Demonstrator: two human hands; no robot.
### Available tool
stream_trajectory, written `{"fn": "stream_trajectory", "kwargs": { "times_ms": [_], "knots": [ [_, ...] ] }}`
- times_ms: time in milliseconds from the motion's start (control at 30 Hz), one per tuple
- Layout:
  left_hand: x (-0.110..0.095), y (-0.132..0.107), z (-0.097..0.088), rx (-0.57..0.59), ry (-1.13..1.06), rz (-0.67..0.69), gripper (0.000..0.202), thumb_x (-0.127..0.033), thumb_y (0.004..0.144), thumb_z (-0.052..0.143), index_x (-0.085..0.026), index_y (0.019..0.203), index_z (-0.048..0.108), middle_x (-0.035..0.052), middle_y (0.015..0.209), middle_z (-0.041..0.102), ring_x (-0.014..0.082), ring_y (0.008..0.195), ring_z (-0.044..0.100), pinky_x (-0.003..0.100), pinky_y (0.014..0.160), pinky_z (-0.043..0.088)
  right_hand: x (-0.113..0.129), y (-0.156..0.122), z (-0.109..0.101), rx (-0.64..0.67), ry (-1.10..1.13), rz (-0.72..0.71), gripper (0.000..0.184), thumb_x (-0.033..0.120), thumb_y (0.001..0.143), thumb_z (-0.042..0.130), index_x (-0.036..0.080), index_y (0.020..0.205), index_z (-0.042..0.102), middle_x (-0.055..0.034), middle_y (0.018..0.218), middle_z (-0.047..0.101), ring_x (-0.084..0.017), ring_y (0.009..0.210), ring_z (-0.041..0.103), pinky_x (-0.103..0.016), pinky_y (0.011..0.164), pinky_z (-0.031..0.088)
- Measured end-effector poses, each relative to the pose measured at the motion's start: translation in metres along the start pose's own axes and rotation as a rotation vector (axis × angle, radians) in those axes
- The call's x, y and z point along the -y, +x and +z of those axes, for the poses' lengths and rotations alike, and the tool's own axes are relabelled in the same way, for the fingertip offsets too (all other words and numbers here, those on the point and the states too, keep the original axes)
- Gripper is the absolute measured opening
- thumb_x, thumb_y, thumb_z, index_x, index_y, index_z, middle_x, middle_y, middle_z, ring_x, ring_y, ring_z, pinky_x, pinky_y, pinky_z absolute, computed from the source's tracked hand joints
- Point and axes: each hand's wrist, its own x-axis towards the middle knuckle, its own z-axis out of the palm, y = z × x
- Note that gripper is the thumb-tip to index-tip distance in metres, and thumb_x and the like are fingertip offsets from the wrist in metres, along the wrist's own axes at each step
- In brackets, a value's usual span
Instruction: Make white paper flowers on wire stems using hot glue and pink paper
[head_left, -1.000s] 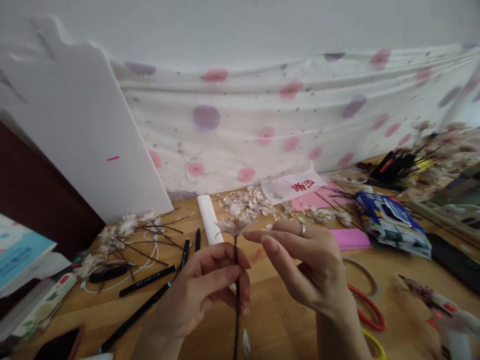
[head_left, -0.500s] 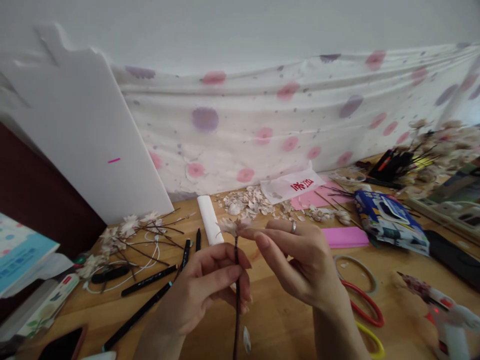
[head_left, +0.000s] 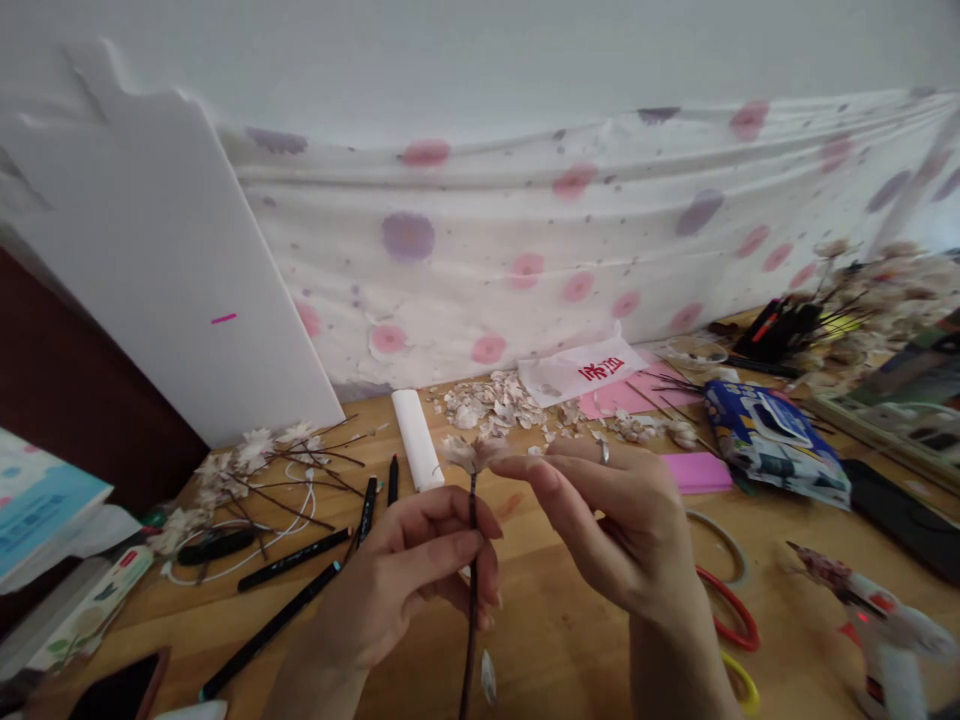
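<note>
Holding hand: the left hand has its thumb and forefinger closed on a dark stem, the other fingers curled behind, all of it nearer the person than the white roll.
Flower: the pale flower tops that nearly upright stem, just right of the white roll, petals flaring upward.
Reaching hand: the right hand, further right of the white roll, stretches its forefinger to the flower's right side, thumb resting against the bent fingers. Touching or pinning a petal — from where I stand I can't tell.
Fingertip shift: half a second ago it sat close under the flower head; now it lies further out, by the right-hand petals. The left grip looks unchanged.
Meaning: the outer petals seem to be getting the attention — the left hand merely steadies, I'd judge.
Loose petals: a heap of loose petals lies right of the white roll's far end.
Glue gun: the glue gun, glowing red, sits well right of the white roll.
</note>
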Motion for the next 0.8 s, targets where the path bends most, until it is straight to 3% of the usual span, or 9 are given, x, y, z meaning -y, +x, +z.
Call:
{"fn": "stream_trajectory", "kwargs": {
  "times_ms": [200, 300, 500, 633, 800],
  "knots": [
    [-0.0029, -0.0005, 0.0018, 0.016, -0.002, -0.004, 0.016, -0.033, 0.081, 0.085, -0.018, 0.087, 0.080, 0.0027, 0.065, 0.077, 0.0112, 0.054, 0.070, 0.017, 0.052, 0.059, -0.0002, 0.0014, 0.0004, -0.003, -0.048, -0.016, 0.030, 0.015, 0.101, 0.053, 0.004, 0.094, 0.080, 0.0067, 0.053, 0.037, -0.006, 0.043, 0.036, -0.024, 0.043, 0.026],
    [-0.0038, -0.0001, 0.0006, 0.028, -0.008, 0.009, 0.014, -0.031, 0.083, 0.084, -0.018, 0.088, 0.080, 0.0026, 0.065, 0.077, 0.0106, 0.054, 0.070, 0.016, 0.051, 0.059, -0.0003, 0.0008, 0.0003, -0.026, -0.019, -0.009, 0.030, 0.014, 0.101, 0.052, 0.006, 0.094, 0.080, 0.0060, 0.053, 0.041, -0.006, 0.045, 0.041, -0.023, 0.045, 0.030],
    [-0.0048, -0.0003, 0.0008, 0.045, -0.040, -0.001, 0.015, -0.028, 0.084, 0.083, -0.015, 0.090, 0.079, 0.0021, 0.067, 0.077, 0.0096, 0.055, 0.070, 0.016, 0.053, 0.060, -0.0005, 0.0004, 0.0004, -0.002, -0.020, -0.008, 0.037, 0.017, 0.101, 0.054, 0.015, 0.068, 0.072, 0.0036, 0.051, 0.048, -0.008, 0.045, 0.043, -0.024, 0.046, 0.034],
    [-0.0051, -0.0014, 0.0028, 0.050, -0.035, -0.004, 0.014, -0.027, 0.085, 0.082, -0.015, 0.090, 0.078, 0.0021, 0.067, 0.077, 0.0095, 0.056, 0.071, 0.015, 0.053, 0.060, -0.0016, -0.0002, 0.0006, 0.029, -0.037, -0.018, 0.040, 0.018, 0.100, 0.053, 0.017, 0.063, 0.068, 0.0012, 0.053, 0.055, -0.009, 0.046, 0.048, -0.025, 0.049, 0.037],
    [-0.0052, -0.0014, 0.0034, 0.045, -0.034, 0.008, 0.013, -0.026, 0.085, 0.082, -0.014, 0.090, 0.078, 0.0017, 0.067, 0.077, 0.0092, 0.055, 0.070, 0.016, 0.053, 0.060, -0.0009, 0.0011, 0.0002, 0.038, -0.052, -0.024, 0.043, 0.016, 0.100, 0.052, 0.017, 0.059, 0.065, 0.0030, 0.051, 0.047, -0.008, 0.045, 0.043, -0.026, 0.048, 0.033]
  ]
}}
